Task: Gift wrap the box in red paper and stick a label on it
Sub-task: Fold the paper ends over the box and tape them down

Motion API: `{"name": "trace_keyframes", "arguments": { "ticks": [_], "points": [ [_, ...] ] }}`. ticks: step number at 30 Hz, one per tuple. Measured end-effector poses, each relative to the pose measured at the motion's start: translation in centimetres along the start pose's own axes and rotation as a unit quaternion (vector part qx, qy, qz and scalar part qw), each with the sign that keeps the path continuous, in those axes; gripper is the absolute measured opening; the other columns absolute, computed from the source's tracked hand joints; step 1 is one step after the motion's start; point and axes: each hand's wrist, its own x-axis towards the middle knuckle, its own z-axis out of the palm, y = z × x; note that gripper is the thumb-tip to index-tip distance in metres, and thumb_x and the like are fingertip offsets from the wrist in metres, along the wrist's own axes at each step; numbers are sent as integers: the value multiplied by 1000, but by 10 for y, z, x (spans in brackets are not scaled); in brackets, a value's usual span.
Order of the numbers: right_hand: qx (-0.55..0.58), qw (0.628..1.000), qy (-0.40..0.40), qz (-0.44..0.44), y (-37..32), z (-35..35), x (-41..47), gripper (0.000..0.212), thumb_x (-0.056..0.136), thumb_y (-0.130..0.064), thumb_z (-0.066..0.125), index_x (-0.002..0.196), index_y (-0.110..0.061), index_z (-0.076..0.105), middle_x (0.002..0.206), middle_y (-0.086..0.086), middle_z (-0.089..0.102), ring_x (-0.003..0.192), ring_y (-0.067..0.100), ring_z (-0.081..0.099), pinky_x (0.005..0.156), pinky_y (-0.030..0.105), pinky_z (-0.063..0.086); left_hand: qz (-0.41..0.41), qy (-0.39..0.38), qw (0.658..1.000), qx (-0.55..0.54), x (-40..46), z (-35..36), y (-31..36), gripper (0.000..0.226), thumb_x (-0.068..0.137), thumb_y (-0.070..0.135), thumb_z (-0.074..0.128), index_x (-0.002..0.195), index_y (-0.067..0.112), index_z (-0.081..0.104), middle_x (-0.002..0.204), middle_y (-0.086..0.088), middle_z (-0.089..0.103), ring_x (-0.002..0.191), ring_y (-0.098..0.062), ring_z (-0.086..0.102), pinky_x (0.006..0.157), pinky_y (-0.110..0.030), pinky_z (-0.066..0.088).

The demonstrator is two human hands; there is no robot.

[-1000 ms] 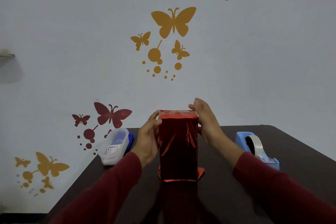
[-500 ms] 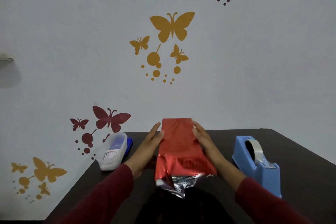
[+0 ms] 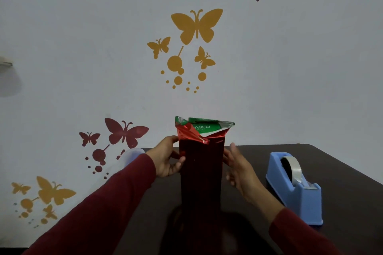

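Note:
The box [image 3: 202, 174] stands upright on the dark table [image 3: 342, 167], wrapped in shiny red paper. Its top end is unfolded: loose red and silver flaps [image 3: 187, 130] stick up and the green box end with white print [image 3: 202, 127] shows. My left hand [image 3: 167, 159] grips the box's left side, thumb on the front face and fingers behind. My right hand [image 3: 238, 167] lies along the right side with fingers fairly straight, touching or just off the paper. No label is visible.
A blue tape dispenser [image 3: 296, 188] with a roll of clear tape stands right of the box. A translucent plastic container [image 3: 131, 156] peeks out behind my left forearm at the table's far left. The decorated wall rises right behind the table.
The box went from standing to lying flat, then was turned up onto its other end. The unfolded end that faced me half a second ago is now on top.

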Motion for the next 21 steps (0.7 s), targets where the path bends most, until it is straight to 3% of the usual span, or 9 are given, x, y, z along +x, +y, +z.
{"name": "trace_keyframes", "arguments": {
  "ticks": [2, 4, 7, 9, 10, 13, 15, 17, 21],
  "points": [
    [-52, 998, -10, -19, 5, 2, -4, 95, 59, -93, 62, 142, -49, 48, 137, -16, 59, 98, 11, 61, 76, 30, 44, -8, 2, 1000, -18, 5, 2, 4, 53, 98, 59, 52, 97, 6, 56, 64, -4, 61, 42, -11, 57, 34, -19, 46],
    [-62, 997, -42, -25, 15, 5, -5, 95, 67, -66, 83, 149, -52, 36, 144, -16, 50, 130, 12, 48, 100, 35, 43, -7, 6, 1000, -20, 4, 4, 6, 54, 99, 59, 51, 102, 5, 56, 68, -4, 63, 42, -11, 58, 36, -19, 47],
    [-67, 996, -25, -50, 28, 16, -4, 108, 70, -38, 94, 155, -48, 29, 142, -18, 52, 120, -6, 50, 89, 12, 45, 64, 75, 990, 99, -3, 7, 11, 51, 98, 54, 49, 104, 5, 58, 88, -9, 66, 40, -14, 58, 43, -18, 40],
    [-72, 995, 2, -73, 32, 23, -3, 95, 74, -34, 92, 149, -50, 35, 135, -21, 59, 116, -12, 52, 80, 4, 44, 212, 170, 942, 199, -10, 4, 19, 36, 97, 35, 54, 107, 2, 63, 97, -14, 71, 44, -18, 61, 42, -20, 37],
    [-79, 994, 10, -79, 35, 24, -2, 91, 75, -36, 91, 147, -52, 37, 133, -22, 60, 120, -9, 53, 84, 5, 44, 298, 196, 905, 233, -15, 0, 25, 27, 94, 22, 56, 112, 5, 67, 103, -15, 72, 48, -16, 63, 41, -20, 40],
    [-78, 993, 18, -83, 41, 24, 1, 92, 73, -46, 90, 149, -52, 39, 136, -22, 61, 129, 1, 53, 102, 26, 44, 496, 138, 780, 357, -34, -14, 48, 55, 85, 0, 64, 132, 30, 63, 128, 4, 61, 61, 0, 58, 62, -10, 46],
    [-76, 992, 22, -95, 45, 23, 2, 95, 73, -47, 90, 151, -50, 37, 139, -21, 60, 132, 3, 52, 106, 30, 42, 528, 51, 704, 471, -39, -23, 66, 67, 85, 4, 73, 135, 46, 57, 139, 11, 47, 70, -5, 63, 69, -16, 53],
    [-76, 992, 29, -99, 45, 23, 2, 96, 72, -49, 90, 151, -50, 37, 141, -21, 57, 134, 5, 50, 108, 31, 39, 515, 6, 646, 564, -43, -25, 83, 52, 87, 15, 80, 124, 47, 65, 141, 15, 41, 81, -16, 66, 73, -25, 56],
    [-84, 990, 43, -107, 47, 23, 3, 99, 64, -59, 92, 147, -58, 38, 146, -20, 54, 137, 7, 49, 114, 40, 41, 423, -55, 644, 635, -57, -19, 114, 18, 87, 25, 83, 101, 34, 77, 136, 21, 51, 80, -2, 62, 75, -19, 46]
  ]
}}
